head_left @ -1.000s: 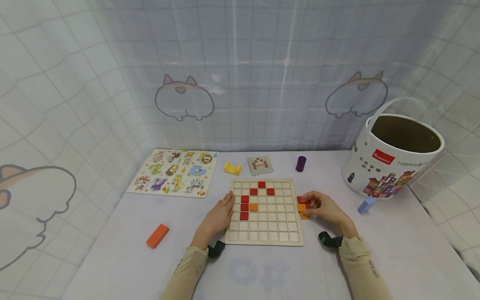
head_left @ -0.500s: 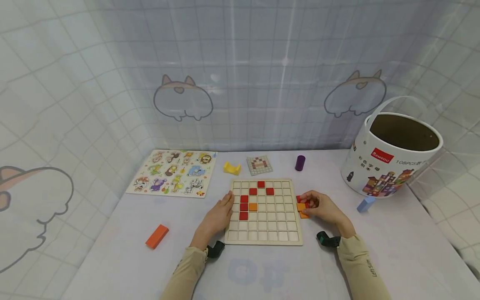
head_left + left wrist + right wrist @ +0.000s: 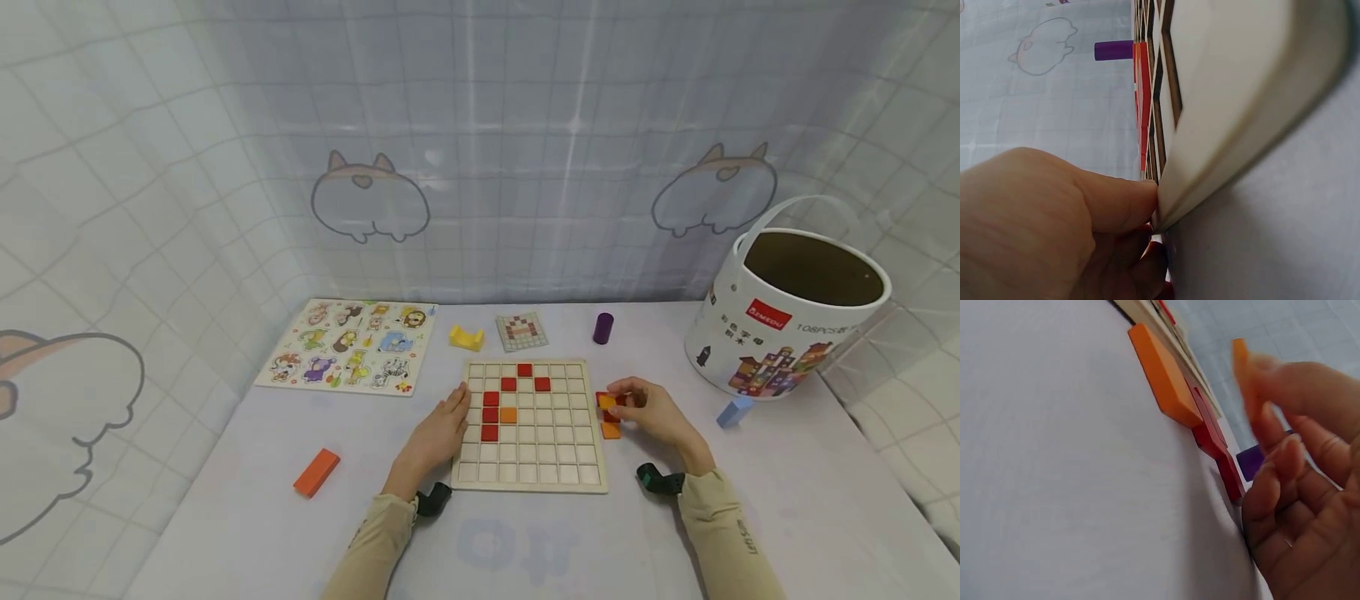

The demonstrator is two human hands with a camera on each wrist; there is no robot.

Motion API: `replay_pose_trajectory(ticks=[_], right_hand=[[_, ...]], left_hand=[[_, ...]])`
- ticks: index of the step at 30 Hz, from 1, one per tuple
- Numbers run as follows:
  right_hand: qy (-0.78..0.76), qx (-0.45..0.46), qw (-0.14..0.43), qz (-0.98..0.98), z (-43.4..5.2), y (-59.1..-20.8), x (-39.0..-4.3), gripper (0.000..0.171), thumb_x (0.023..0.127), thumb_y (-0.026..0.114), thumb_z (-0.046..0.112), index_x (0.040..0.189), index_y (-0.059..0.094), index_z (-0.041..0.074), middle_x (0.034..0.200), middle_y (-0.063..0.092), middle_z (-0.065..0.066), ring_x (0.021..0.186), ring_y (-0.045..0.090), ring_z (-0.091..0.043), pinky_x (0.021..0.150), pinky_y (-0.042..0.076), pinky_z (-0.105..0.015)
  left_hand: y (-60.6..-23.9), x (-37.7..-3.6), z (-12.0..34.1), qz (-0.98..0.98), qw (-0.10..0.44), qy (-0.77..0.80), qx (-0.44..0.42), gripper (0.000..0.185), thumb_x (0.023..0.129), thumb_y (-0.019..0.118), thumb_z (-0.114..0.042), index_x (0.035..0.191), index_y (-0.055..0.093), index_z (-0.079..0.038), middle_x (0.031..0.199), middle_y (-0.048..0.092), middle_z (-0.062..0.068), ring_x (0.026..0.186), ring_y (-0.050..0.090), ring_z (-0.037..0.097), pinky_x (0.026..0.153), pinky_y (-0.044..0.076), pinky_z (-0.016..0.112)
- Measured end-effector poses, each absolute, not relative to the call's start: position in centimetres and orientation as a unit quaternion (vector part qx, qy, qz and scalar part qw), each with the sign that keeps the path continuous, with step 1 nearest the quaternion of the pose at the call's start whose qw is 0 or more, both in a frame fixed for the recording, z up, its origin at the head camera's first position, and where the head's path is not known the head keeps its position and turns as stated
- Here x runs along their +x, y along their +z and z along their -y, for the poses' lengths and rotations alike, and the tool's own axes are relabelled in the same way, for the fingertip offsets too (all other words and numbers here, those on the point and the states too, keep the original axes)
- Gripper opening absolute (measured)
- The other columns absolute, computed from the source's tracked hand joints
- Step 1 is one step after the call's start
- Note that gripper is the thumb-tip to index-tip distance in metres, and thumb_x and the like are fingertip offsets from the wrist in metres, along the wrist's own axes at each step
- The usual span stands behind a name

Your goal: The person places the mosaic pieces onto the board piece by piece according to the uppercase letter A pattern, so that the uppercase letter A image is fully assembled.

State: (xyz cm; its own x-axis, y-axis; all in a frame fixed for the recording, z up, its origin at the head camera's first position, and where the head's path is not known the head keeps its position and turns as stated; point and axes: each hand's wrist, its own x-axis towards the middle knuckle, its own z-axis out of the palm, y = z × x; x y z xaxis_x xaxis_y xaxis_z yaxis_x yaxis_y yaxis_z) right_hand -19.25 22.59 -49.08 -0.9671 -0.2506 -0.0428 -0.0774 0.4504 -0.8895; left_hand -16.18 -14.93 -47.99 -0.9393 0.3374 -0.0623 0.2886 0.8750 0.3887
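Note:
My left hand (image 3: 442, 427) lies along the left edge of a wooden grid board (image 3: 528, 475); in the left wrist view the thumb (image 3: 1122, 203) touches the board's edge. Red tiles (image 3: 491, 415) and one orange tile (image 3: 508, 415) sit in the board's cells. Beyond the right edge, my right hand (image 3: 660, 417) pinches an orange square tile (image 3: 1242, 372) between thumb and fingers, raised off the table. Under and beside it lie several red tiles (image 3: 1210, 434) and another orange tile (image 3: 611, 431), next to the board.
Behind the board are a pattern card (image 3: 522, 332), a yellow block (image 3: 467, 338) and a purple cylinder (image 3: 603, 328). An animal puzzle board (image 3: 347, 348) lies back left, an orange-red block (image 3: 317, 473) front left. At right stand a white bucket (image 3: 712, 333) and a blue block (image 3: 734, 412).
The right hand has lifted an orange tile off the small pile and shifted it slightly away from me, uncovering red tile below. The left hand stays at the board's edge.

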Motion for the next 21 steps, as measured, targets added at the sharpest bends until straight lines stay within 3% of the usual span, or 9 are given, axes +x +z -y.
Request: replay_pose_trajectory(ticks=[8,15,21], right_hand=[[-0.514,-0.079,0.076,-0.851,-21.4,-47.6,-19.6,0.033,0.088,0.071,0.016,0.116,0.061,0.001,0.093,0.062,-0.012,0.072,0.049,-0.014,0.057,0.041,-0.02],[-0.507,-0.075,0.07,-0.856,-20.1,-46.9,-20.1,0.031,0.089,0.07,0.016,0.116,0.062,0.003,0.082,0.053,-0.007,0.069,0.046,-0.015,0.051,0.036,-0.021],[-0.533,-0.122,0.051,-0.835,-18.3,-46.3,-20.5,0.031,0.09,0.069,0.012,0.116,0.061,-0.001,0.09,0.059,-0.011,0.066,0.045,-0.01,0.048,0.033,-0.019]], left_hand=[[-48.1,-16.2,14.9,-0.967,0.065,0.189,0.157,0.053,0.101,0.045,-0.015,0.149,0.032,0.003,0.159,0.026,0.017,0.147,0.028,0.031,0.121,0.027,0.048],[-48.2,-16.2,14.8,-0.968,0.069,0.185,0.155,0.053,0.102,0.045,-0.016,0.15,0.031,0.002,0.16,0.025,0.016,0.148,0.027,0.03,0.121,0.026,0.048],[-48.0,-16.1,14.8,-0.966,0.062,0.186,0.166,0.052,0.101,0.045,-0.013,0.148,0.032,0.006,0.158,0.027,0.02,0.146,0.029,0.034,0.12,0.027,0.049]])
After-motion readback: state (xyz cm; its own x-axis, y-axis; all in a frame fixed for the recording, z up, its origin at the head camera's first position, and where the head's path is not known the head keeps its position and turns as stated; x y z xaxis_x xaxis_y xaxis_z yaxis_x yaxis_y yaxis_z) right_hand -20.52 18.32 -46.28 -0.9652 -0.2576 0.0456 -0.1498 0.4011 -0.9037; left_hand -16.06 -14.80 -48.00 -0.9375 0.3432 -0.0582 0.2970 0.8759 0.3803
